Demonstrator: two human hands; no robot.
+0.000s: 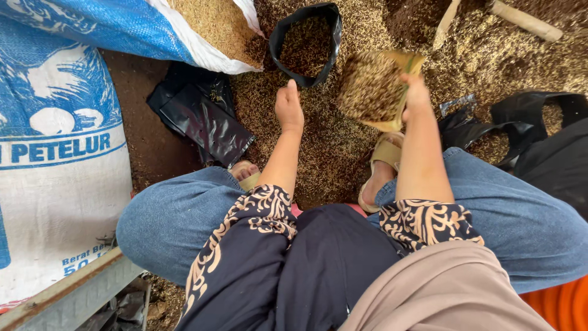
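My right hand (415, 93) grips a flat yellow scoop (375, 87) heaped with brown husk mix, held above the ground just right of a small black plastic bag (306, 44). The black bag stands open and partly filled with the same mix. My left hand (288, 107) reaches to the near rim of that bag, fingers down on it or beside it; whether it pinches the rim is unclear. Loose husk mix (331, 147) covers the ground under both hands.
A pile of flat black plastic bags (202, 116) lies to the left. Large blue-and-white sacks (61, 141) stand at left, one open with husk (214, 24). More black bags (527, 122) lie right. Wooden handles (527, 21) rest at the top right. My knees and sandalled feet frame the work spot.
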